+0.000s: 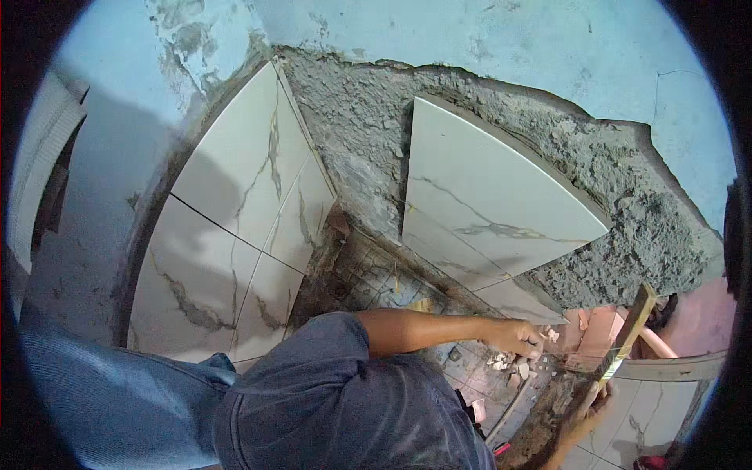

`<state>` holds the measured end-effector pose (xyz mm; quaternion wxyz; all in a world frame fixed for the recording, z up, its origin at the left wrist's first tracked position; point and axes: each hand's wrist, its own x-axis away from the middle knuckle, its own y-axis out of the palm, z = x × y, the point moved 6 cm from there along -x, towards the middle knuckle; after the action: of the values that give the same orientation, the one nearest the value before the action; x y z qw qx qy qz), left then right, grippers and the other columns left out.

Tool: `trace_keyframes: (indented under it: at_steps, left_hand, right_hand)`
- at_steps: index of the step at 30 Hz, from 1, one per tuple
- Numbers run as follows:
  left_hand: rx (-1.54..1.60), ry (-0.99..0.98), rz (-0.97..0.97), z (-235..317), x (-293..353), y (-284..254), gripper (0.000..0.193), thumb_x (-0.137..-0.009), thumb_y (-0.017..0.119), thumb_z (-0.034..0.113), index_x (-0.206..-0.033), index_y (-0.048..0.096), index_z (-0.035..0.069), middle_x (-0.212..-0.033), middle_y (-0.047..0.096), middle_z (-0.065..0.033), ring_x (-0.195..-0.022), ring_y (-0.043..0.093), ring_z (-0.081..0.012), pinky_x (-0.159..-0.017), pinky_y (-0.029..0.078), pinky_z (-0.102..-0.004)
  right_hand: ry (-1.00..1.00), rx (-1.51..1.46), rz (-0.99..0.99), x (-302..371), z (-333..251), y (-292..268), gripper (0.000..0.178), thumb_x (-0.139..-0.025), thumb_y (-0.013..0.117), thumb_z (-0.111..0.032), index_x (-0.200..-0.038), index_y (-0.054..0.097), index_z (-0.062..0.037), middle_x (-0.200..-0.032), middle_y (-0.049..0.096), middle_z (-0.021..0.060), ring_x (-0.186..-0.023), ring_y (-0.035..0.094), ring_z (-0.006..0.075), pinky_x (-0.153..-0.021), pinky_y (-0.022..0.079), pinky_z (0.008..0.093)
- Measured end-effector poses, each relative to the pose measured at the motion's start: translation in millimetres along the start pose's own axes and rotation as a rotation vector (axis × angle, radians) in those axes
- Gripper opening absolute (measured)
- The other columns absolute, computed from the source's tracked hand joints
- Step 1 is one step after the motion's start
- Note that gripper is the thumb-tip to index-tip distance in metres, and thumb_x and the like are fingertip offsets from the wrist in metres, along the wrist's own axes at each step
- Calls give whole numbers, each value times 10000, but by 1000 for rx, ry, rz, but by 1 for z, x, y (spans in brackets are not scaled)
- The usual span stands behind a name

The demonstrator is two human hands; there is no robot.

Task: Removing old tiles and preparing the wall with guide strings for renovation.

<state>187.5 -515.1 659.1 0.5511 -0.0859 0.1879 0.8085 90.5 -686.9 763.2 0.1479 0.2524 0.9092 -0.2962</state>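
My left hand (515, 338) reaches across to the right with its fingers curled and pinched on a thin string (576, 352). The string runs across to a narrow wooden stick (641, 309), around which pale line seems to be wound. My right hand (593, 409) is wrapped round the lower end of this stick, which slants up and to the right. Below my left hand lie broken bits of tile and mortar (515, 378) on the dirty floor. Nearest beyond my left hand is a small cut tile (518, 300) low on the wall.
White marbled tiles (235, 168) cover the left wall, and a large one (486, 188) stands out from rough grey mortar (352, 117). Blue painted wall (501, 39) surrounds them. A raised sill (681, 366) and more tiles (646, 415) lie at right. A denim-clad leg (117, 407) shows lower left.
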Motion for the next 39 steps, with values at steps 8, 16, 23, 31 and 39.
trace_keyframes:
  at_steps: [8,16,23,31,39]
  left_hand:
    - [-440,-66,-46,-11,2,-23,208,-812,542,186,-814,576,-20,-677,567,-134,-616,529,-216,-576,425,-378]
    - [-794,-5,316,7,7,-2,189,-772,517,147,-722,526,-36,-700,574,-207,-639,563,-358,-592,448,-421]
    - [-329,-139,115,-21,19,-3,284,-800,603,220,-952,586,-19,-882,619,-164,-835,585,-267,-780,450,-379]
    - [-439,85,-105,-11,58,-21,260,-756,610,197,-885,567,-24,-946,551,-191,-933,527,-330,-822,417,-402]
    - [-885,-253,103,-14,91,-49,233,-682,580,184,-672,591,-48,-614,532,-203,-724,569,-388,-722,445,-426]
  right_hand:
    - [492,-163,-1403,31,-26,57,279,-767,638,-277,-1013,604,-148,-896,592,248,-717,588,392,-634,479,439]
    - [-39,987,-828,-7,28,62,259,-837,540,-204,-1072,556,-97,-802,604,209,-703,587,400,-599,467,460]
    - [-85,110,-570,23,4,69,234,-902,496,-197,-1009,495,10,-730,535,56,-639,482,105,-589,419,248]
    - [256,-223,-1360,39,7,104,277,-863,559,-263,-992,541,-19,-750,610,94,-632,575,163,-566,454,304]
    - [-143,905,-1292,23,-15,175,287,-800,597,-282,-1032,551,-120,-803,625,174,-776,589,388,-679,465,461]
